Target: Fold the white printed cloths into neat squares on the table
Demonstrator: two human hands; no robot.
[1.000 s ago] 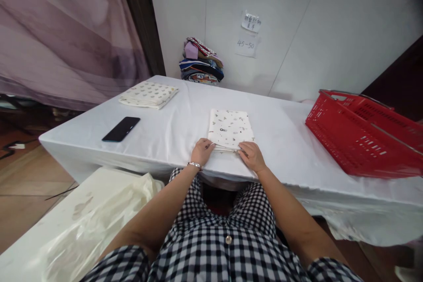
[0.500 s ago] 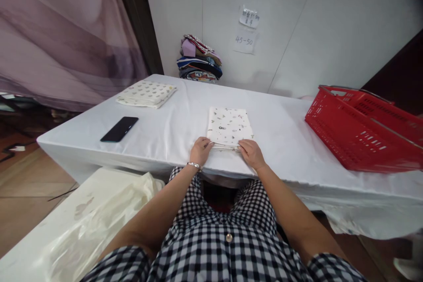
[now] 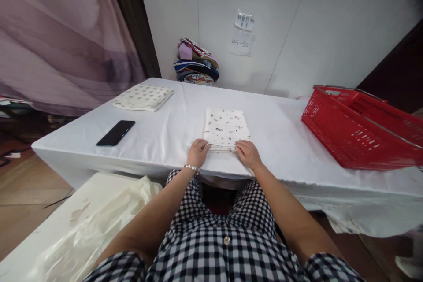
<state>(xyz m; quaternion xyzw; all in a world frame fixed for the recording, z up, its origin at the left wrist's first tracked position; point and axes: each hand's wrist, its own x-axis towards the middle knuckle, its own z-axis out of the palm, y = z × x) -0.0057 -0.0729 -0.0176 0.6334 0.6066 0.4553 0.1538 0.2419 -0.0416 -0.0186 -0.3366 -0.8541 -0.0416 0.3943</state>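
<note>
A white cloth (image 3: 226, 127) with small printed figures lies folded into a layered rectangle near the table's front edge. My left hand (image 3: 198, 152) pinches the near left corner of its top layer between thumb and fingers. At the near right corner, my right hand (image 3: 248, 154) grips the same layer. Below that edge the other folded layers show. A bracelet circles my left wrist. Toward the back left of the table lies another folded white cloth (image 3: 143, 97) with a grey print, apart from both hands.
A black phone (image 3: 116, 133) lies on the white-covered table (image 3: 165, 132) at the left. The red basket (image 3: 360, 132) stands at the right. Folded fabrics (image 3: 197, 64) are stacked by the wall under paper signs (image 3: 242, 43). A plastic bag (image 3: 109, 211) lies on a white surface at lower left.
The whole view has shifted slightly. Both hands keep their grip on the near edge of the folded cloth, with little visible movement of the cloth.
</note>
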